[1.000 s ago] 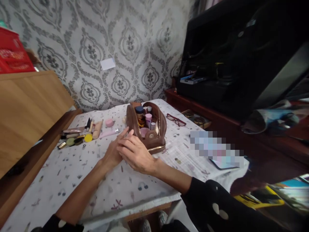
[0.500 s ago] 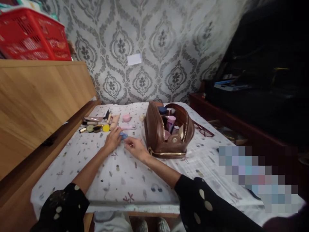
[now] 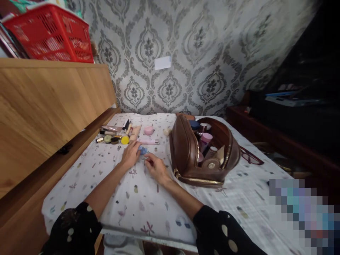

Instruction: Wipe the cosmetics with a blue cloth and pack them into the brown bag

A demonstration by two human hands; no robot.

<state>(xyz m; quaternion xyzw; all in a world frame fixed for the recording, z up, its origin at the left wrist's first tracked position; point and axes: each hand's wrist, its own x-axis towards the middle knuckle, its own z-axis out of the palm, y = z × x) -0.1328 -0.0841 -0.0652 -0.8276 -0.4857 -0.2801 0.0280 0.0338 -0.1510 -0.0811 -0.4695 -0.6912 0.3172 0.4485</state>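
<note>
My left hand [image 3: 131,154] rests on the patterned tablecloth [image 3: 111,184] with its fingers curled on a small blue object [image 3: 143,151]. My right hand [image 3: 156,166] lies just right of it, fingers bent and pinched close to that blue object; whether it holds anything is unclear. An open brown cosmetic bag [image 3: 203,152] full of jars and tubes stands right of my right hand. Beyond my hands lie a pink tube [image 3: 148,141], a pink round compact [image 3: 148,130] and a row of several makeup items [image 3: 115,135].
A wooden cabinet [image 3: 47,106] runs along the left, with a red basket [image 3: 50,35] on top. Red-framed glasses [image 3: 251,157] lie right of the bag. Dark furniture [image 3: 292,120] stands at the right. Newspaper [image 3: 239,198] covers the table's right part.
My hands moved from in front of the bag to the left and farther out, and the left hand took hold of a small blue object. The view swung left.
</note>
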